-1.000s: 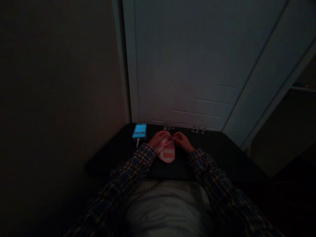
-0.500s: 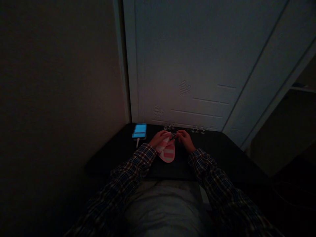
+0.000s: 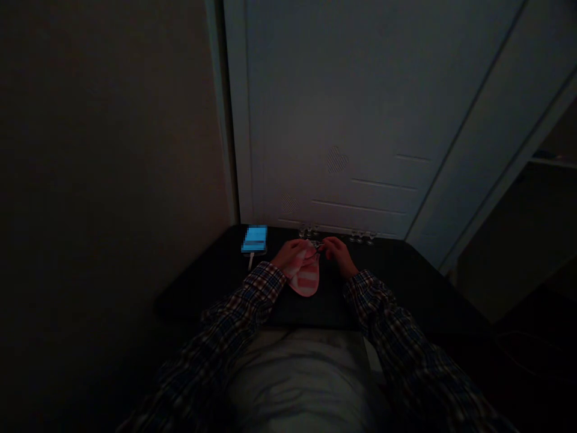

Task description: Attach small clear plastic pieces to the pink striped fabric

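Observation:
A pink-and-white striped cloth point(image 3: 307, 281) hangs from my left hand point(image 3: 289, 255), whose fingers are closed on its upper part. Opposite it, my right hand point(image 3: 334, 250) pinches a small shiny thing with a thin dark part point(image 3: 317, 245). This thing lies against the top of the cloth between my two hands, and its kind is too dark and small to make out. Both hands are above the black tabletop point(image 3: 297, 316).
A lit phone point(image 3: 255, 239) with a white cable point(image 3: 251, 261) lies at the table's back left. Several small clear glass-like pieces point(image 3: 363, 237) stand along the back edge, before a white panel point(image 3: 360, 108) with heart patterns. A wall point(image 3: 112, 150) rises on the left.
My right fingers have shifted slightly, and the thin dark part is now turned differently against the cloth. My left hand stays nearly in place. The picture is a little darker.

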Action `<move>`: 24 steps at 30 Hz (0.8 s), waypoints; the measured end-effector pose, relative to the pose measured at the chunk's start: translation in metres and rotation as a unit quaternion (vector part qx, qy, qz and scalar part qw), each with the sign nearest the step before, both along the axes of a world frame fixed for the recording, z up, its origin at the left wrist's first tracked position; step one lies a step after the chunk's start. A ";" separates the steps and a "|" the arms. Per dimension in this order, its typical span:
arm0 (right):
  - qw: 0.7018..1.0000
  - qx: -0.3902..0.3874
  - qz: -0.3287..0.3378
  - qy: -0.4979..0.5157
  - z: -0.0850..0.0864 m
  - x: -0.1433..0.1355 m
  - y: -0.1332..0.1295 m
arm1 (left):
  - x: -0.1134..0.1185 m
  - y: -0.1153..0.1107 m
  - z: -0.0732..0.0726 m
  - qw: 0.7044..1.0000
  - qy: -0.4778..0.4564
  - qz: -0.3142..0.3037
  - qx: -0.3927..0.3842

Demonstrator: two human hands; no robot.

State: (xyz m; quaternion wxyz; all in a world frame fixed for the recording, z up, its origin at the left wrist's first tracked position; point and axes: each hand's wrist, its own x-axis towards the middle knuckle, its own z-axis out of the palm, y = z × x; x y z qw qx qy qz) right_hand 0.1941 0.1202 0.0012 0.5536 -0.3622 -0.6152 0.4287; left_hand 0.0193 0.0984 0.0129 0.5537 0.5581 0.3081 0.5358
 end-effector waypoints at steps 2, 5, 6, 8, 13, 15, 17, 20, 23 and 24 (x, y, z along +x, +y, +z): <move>1.000 -0.006 0.011 -0.003 -0.001 -0.001 0.000 | -0.003 0.003 -0.002 0.998 0.053 0.013 0.033; 0.999 -0.019 0.038 -0.014 -0.001 -0.002 -0.001 | -0.010 0.010 -0.001 0.994 0.092 0.036 0.054; 0.998 -0.024 0.048 -0.017 -0.001 -0.002 -0.002 | -0.013 0.012 -0.001 0.993 0.095 0.043 0.054; 0.997 -0.031 0.062 -0.021 0.000 -0.002 -0.004 | -0.016 0.014 0.001 0.992 0.100 0.057 0.053; 0.996 -0.047 0.075 -0.022 0.000 -0.002 -0.005 | -0.014 0.008 0.004 0.995 0.077 0.051 0.036; 0.995 -0.056 0.081 -0.025 -0.001 -0.003 -0.005 | -0.011 0.004 0.005 0.997 0.056 0.043 0.022; 0.994 -0.061 0.085 -0.029 -0.001 -0.004 -0.005 | -0.008 0.001 0.005 0.999 0.035 0.037 0.011; 0.994 -0.063 0.086 -0.036 -0.001 -0.005 -0.005 | -0.007 -0.001 0.007 0.999 0.016 0.036 0.007; 0.992 -0.064 0.095 -0.045 0.000 -0.005 -0.006 | -0.007 -0.002 0.008 0.999 0.006 0.040 0.013; 0.992 -0.065 0.100 -0.049 0.000 -0.006 -0.006 | -0.007 -0.002 0.008 0.999 0.003 0.041 0.015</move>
